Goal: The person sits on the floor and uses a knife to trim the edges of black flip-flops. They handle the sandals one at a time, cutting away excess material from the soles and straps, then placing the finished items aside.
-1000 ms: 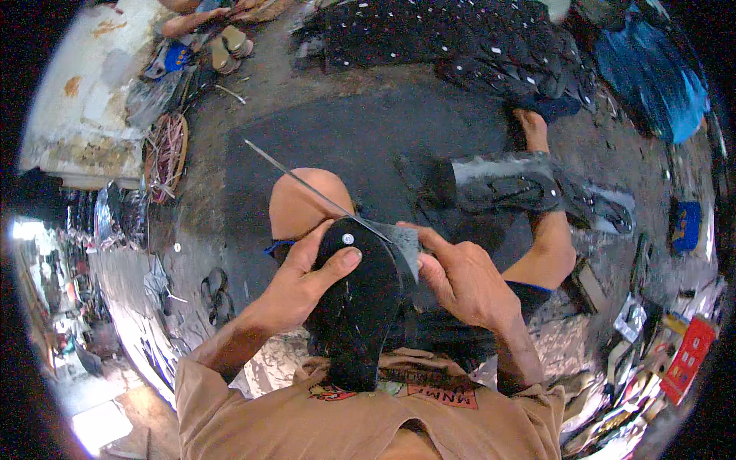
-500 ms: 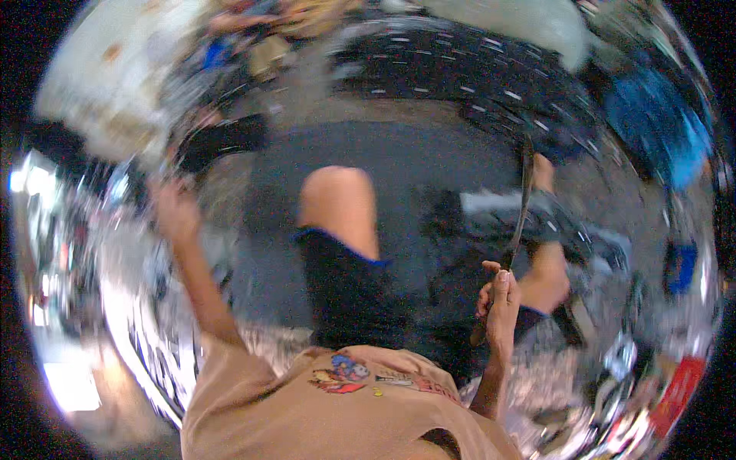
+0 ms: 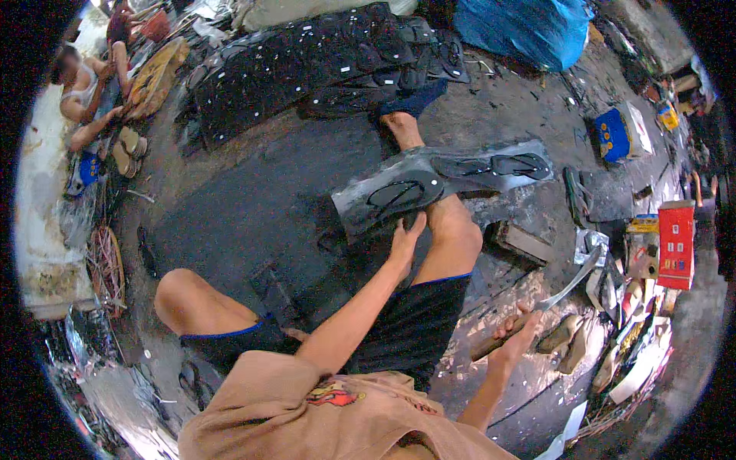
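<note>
I sit on the ground with my knees bent. My left hand reaches forward and touches the near edge of a grey rubber sheet lying across my right foot. A black flip-flop lies on that sheet just above the fingers, and a second flip-flop lies farther right. My right hand rests low at my right side, shut on the wooden handle of a long knife whose blade points up and right.
A heap of black soles and flip-flops covers the ground at the back, beside a blue bag. A blue box, a red box, scraps and a wooden block lie right. Another person sits far left.
A second ago both hands held a black sole over my lap. Now the left hand has reached out to the grey sheet, and the right hand has dropped to the right with the knife.
</note>
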Demonstrator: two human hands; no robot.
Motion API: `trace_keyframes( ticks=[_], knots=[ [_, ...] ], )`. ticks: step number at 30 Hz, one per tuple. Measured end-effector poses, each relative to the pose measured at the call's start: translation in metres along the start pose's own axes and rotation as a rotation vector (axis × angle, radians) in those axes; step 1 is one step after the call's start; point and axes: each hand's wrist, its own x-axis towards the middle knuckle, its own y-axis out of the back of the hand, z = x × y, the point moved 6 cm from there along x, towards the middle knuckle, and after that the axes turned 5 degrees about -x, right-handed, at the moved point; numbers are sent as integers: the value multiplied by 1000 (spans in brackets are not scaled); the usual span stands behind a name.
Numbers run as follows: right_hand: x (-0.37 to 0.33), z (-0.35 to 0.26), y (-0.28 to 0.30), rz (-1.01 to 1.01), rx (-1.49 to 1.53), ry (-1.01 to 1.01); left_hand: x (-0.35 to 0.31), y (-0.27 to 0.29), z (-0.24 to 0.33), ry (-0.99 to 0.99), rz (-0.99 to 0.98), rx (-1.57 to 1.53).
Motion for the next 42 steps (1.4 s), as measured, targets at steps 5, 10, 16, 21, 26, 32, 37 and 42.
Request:
trace_keyframes(
  ticks=[5,10,16,21,26,32,37,42],
  knots=[
    [5,17,-31,-98,-38,19,52,-40,62,-200,397,-344],
    [-26,7,-88,-342,-422,253,-5,29,175,-311,205,-620],
    [-103,45,-205,-927,-490,315,-31,113,243,-238,220,-557],
    [-126,65,-231,-1007,-675,404,-68,97,253,-251,222,-484],
    [-122,88,-239,-955,-761,492,-74,92,253,-246,225,-442],
    [-107,82,-297,-956,-696,467,-78,92,245,-221,198,-438],
    [-90,86,-335,-960,-725,496,-87,88,243,-199,194,-405],
    [-105,78,-395,52,-1437,2799,-118,86,234,-138,188,-226]
  ],
)
